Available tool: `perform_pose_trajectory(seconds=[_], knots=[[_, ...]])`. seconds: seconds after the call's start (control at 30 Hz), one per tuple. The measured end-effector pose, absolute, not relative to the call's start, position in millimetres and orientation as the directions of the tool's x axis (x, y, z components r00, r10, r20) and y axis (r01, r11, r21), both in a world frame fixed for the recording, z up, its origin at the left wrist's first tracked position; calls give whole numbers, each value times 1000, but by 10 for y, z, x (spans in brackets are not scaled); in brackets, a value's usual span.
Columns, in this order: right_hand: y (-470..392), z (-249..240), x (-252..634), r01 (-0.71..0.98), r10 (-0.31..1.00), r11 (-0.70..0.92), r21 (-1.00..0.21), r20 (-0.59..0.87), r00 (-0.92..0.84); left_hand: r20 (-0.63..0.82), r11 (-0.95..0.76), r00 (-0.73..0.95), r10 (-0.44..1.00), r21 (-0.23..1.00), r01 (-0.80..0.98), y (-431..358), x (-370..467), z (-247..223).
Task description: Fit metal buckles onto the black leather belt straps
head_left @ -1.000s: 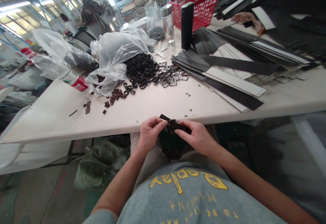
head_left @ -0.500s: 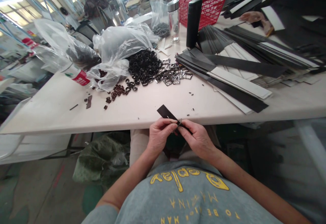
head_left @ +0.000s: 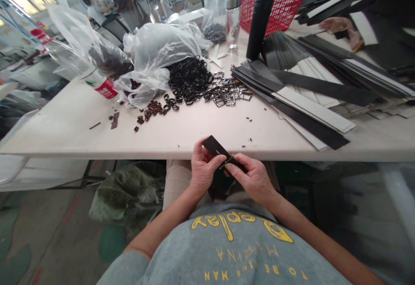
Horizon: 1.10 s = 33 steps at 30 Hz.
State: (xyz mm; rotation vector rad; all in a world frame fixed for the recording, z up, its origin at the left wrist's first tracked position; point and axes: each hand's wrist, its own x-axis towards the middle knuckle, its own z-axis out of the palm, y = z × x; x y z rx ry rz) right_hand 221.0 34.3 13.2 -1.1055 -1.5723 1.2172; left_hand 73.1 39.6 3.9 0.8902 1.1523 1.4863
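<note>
A black strap runs between my hands at the table's front edge, with a metal buckle across it. My left hand is closed on the strap, fingers behind it and thumb pressed near the buckle. My right hand pinches the strap and buckle from the other side. Its fingertips hide part of the buckle. Beyond them on the table lie a pile of metal buckles, a heap of black loops and a smaller group of brown loops.
Long black strips are stacked at the right. Behind stand a black flask, a glass bottle and a red basket. Plastic bags and a plastic bottle sit at the left. A person is in the background.
My left fingers have shifted along the strap and now wrap behind its far end, thumb by the buckle. More of the buckle shows. The view has moved slightly.
</note>
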Motion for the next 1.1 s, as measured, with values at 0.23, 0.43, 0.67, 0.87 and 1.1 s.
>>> perform_pose_trajectory(seconds=[0.23, 0.43, 0.67, 0.87, 1.1], knots=[[367, 148, 2193, 167, 978, 82, -983, 47, -204, 37, -82, -292, 956, 986, -142, 410, 722, -20], [390, 155, 2151, 218, 988, 84, -972, 53, -144, 367, -325, -209, 907, 922, 209, 364, 647, 11], [418, 92, 2235, 173, 994, 69, -983, 53, -93, 335, -331, -11, 942, 935, 127, 228, 597, 202], [370, 176, 2320, 209, 973, 82, -974, 33, -230, -103, 117, 61, 993, 944, -310, 296, 612, 168], [404, 123, 2356, 319, 935, 156, -935, 36, -352, -303, 451, 407, 862, 825, -340, 356, 480, 94]])
